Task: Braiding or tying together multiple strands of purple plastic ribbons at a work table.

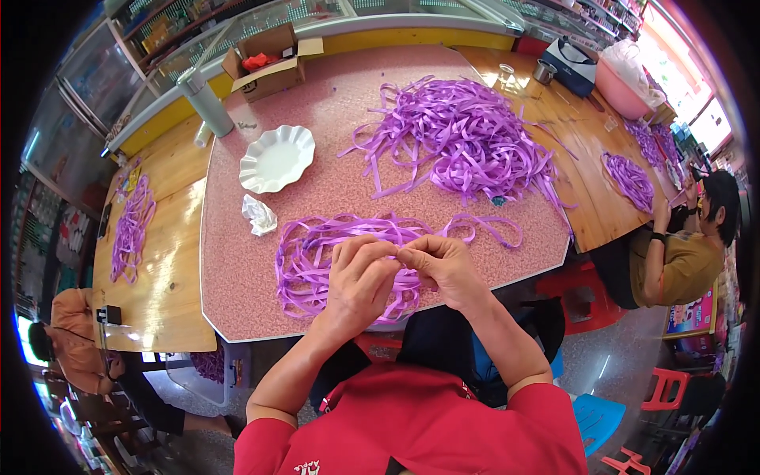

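My left hand (362,279) and my right hand (443,269) meet at their fingertips above the near part of the table. Both are closed in a pinch on a purple ribbon (402,265), of which only a little shows between the fingers. Under and around them lies a looped bundle of purple ribbons (305,265), partly covered by my left hand. One loop (495,226) of ribbon stretches out to the right of my right hand. Farther back and to the right rises a large tangled heap of the same ribbons (467,134).
A white scalloped plate (277,158) and crumpled white paper (259,215) lie left. Behind them stand a grey-green tumbler (206,103) and an open cardboard box (273,67). Co-workers sit left and right, near smaller ribbon bundles. A red stool (582,297) stands by the table's right edge.
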Action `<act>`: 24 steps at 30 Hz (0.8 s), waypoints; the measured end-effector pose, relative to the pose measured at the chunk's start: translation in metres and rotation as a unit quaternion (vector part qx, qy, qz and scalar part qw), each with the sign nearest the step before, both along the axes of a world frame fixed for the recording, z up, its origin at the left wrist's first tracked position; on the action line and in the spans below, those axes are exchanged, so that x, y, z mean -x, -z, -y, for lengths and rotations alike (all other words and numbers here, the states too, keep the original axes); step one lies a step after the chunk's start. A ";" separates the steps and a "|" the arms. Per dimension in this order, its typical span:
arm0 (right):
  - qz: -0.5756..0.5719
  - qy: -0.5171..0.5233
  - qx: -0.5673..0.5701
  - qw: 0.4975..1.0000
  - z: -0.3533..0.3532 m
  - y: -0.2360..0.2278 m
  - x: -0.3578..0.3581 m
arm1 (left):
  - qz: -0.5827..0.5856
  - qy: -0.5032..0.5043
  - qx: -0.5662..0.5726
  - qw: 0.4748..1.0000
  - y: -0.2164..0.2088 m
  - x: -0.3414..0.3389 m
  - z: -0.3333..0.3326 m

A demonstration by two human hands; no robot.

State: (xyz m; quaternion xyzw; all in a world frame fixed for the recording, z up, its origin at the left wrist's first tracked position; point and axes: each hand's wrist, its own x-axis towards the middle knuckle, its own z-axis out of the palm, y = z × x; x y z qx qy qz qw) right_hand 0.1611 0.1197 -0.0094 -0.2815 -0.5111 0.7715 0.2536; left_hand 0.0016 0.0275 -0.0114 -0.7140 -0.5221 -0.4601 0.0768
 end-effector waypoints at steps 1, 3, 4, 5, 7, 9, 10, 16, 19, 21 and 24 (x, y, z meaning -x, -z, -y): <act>-0.016 0.007 0.015 1.000 0.000 0.005 0.000 | 0.027 0.004 -0.013 1.000 0.001 0.000 -0.001; -0.032 0.015 0.031 0.999 0.004 0.009 0.001 | 0.110 -0.001 0.018 0.994 0.000 -0.007 0.004; -0.060 0.032 0.022 0.997 0.008 0.010 0.004 | 0.193 -0.006 0.048 0.980 0.000 -0.010 0.006; -0.089 0.047 0.012 0.995 0.011 0.009 0.007 | 0.193 -0.009 0.047 0.980 0.003 -0.010 0.007; -0.100 0.047 -0.014 0.994 0.015 0.006 0.009 | 0.477 0.104 0.144 0.861 0.014 -0.009 0.008; -0.108 0.049 -0.041 0.992 0.015 0.007 0.011 | 0.602 0.173 0.181 0.758 0.011 -0.011 0.007; -0.133 0.065 -0.125 0.981 0.015 0.011 0.014 | 0.706 0.239 0.212 0.632 0.010 -0.011 0.005; -0.101 0.064 -0.504 0.855 -0.003 -0.003 0.008 | 0.769 0.281 0.268 0.508 0.004 0.001 0.001; -0.072 0.076 -0.608 0.787 -0.008 -0.005 0.006 | 0.759 0.241 0.267 0.543 0.004 0.000 0.002; -0.056 0.089 -0.626 0.773 -0.008 -0.004 0.007 | 0.755 0.214 0.260 0.562 0.003 -0.001 0.004; -0.050 0.114 -0.623 0.772 -0.004 -0.004 0.009 | 0.761 0.206 0.236 0.568 0.001 -0.005 0.009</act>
